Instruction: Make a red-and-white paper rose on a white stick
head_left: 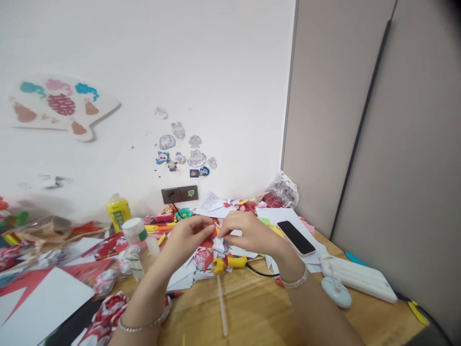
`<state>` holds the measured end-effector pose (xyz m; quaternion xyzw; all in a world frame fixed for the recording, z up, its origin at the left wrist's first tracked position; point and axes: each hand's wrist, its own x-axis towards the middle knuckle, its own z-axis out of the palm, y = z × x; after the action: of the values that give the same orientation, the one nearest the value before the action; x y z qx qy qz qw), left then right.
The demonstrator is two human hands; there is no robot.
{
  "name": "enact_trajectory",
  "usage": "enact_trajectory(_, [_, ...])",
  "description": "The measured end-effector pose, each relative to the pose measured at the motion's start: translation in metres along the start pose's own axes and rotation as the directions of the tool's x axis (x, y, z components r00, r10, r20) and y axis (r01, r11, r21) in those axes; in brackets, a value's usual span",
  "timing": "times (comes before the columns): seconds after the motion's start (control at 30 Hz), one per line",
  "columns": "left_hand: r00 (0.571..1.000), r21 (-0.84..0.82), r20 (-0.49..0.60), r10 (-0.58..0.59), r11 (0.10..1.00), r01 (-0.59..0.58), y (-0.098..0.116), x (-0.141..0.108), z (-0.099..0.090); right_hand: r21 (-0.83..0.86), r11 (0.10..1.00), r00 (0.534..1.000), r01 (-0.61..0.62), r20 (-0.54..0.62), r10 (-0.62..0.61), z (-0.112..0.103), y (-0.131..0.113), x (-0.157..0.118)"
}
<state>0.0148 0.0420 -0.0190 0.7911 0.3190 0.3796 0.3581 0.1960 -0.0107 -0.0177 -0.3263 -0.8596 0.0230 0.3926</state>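
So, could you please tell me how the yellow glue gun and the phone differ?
The glue gun is bright yellow, while the phone has a dark screen and a pale edge. The glue gun is angled, with a pale stick jutting out; the phone is a flat slab. Both lie among papers on the table.

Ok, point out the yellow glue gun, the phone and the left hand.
Yellow glue gun (236, 262), head view: yellow body.
Phone (296, 238), head view: middle of screen.
Left hand (190, 232), head view: back of hand.

Yellow glue gun (236, 262) (black cord (261, 274))
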Motion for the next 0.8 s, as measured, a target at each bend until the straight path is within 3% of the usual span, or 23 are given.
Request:
enact_trajectory(0.07, [0.999, 0.071, 0.033, 0.024, 0.997, -0.026, 0.003, -0.001, 0.002, 0.005, 0.999, 0.996, -0.051, 0.072, 0.05, -0.002, -0.003, -0.001])
enact_trajectory(0.17, [1.0, 0.156, -0.003, 0.02, 0.988, -0.019, 0.007, -0.002, 0.004, -0.031, 0.994, 0.985, -0.106, 0.132, 0.109, -0.002, -0.006, 0.0])
enact_trajectory(0.5, [0.995, 0.067, -0.095, -0.035, 0.997, 0.042, 0.003, -0.001, 0.003, -0.145, 0.989, 0.997, -0.006, 0.078, 0.018, 0.003, -0.006, 0.003])
enact_trajectory(0.8, [0.996, 0.2, -0.082, 0.041, 0.979, -0.024, 0.013, -0.004, 0.006, -0.236, 0.972, 0.99, -0.003, 0.138, 0.037, 0.008, -0.01, 0.005])
